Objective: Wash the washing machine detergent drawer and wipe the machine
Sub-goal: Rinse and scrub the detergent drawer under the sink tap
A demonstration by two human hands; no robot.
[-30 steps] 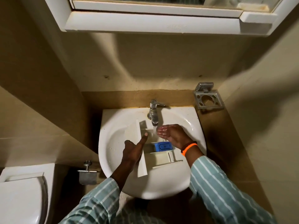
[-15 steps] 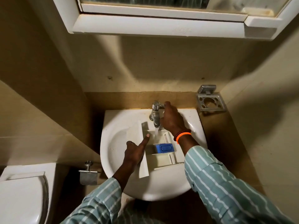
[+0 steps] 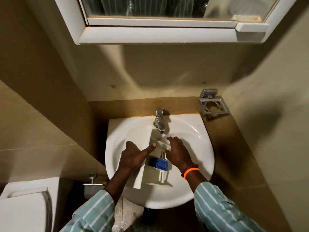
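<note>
L→R. Toilet lid (image 3: 21, 208) at far L, well apart from the work. L hand (image 3: 133, 158): palm on the front panel of the detergent drawer (image 3: 155, 174), thumb out, fingers curled over the panel's far edge, gripping it. Drawer lies in the basin (image 3: 197, 131); long axis runs near-to-far, far end under the tap (image 3: 159, 122). Blue insert (image 3: 159, 164) sits btwn the hands. R hand (image 3: 178, 153): fingers loosely spread, flat on the drawer's R side, empty. Judged: R hand is nearer the tap; free room only on basin R.
</note>
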